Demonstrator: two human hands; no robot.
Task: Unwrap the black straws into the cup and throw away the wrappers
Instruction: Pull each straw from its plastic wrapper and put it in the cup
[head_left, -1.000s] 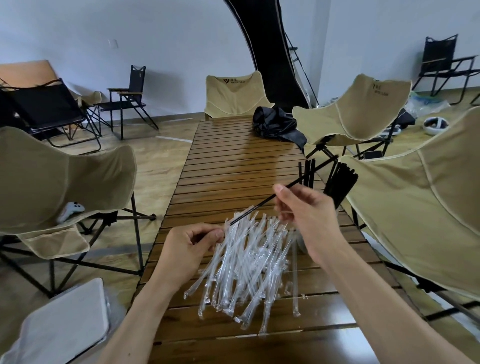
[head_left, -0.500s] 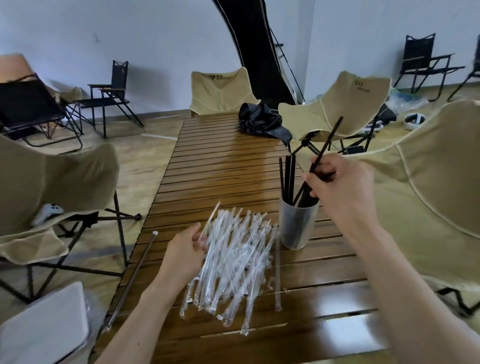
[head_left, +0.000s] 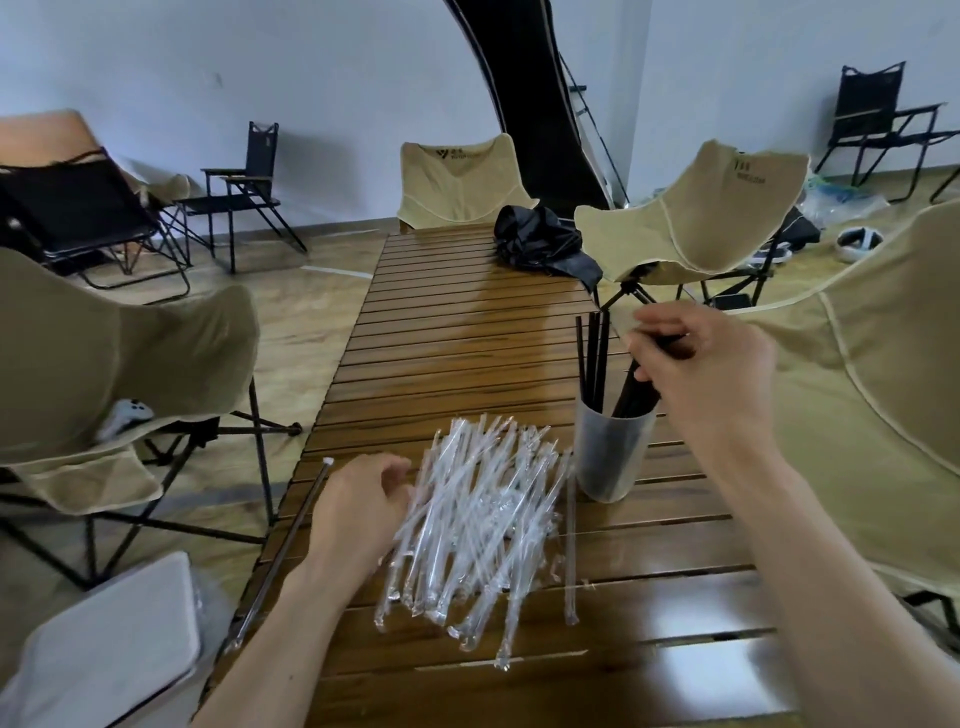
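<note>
Black straws (head_left: 597, 358) stand upright in the cup (head_left: 612, 452), far right of the wrapper pile (head_left: 478, 525). Your right hand (head_left: 701, 364) pinches their tops; your left hand (head_left: 358, 509) – nearer, fingers loosely curled – touches the pile's left edge, its long axes running near-to-far.

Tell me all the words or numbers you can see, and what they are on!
Far tan chair: a dark logo with a line of small letters on its back, too blurred to read.
Right tan chair: a dark mark with small letters near its top, too blurred to read.
Cup, straws, wrappers: no writing that I can see.
</note>
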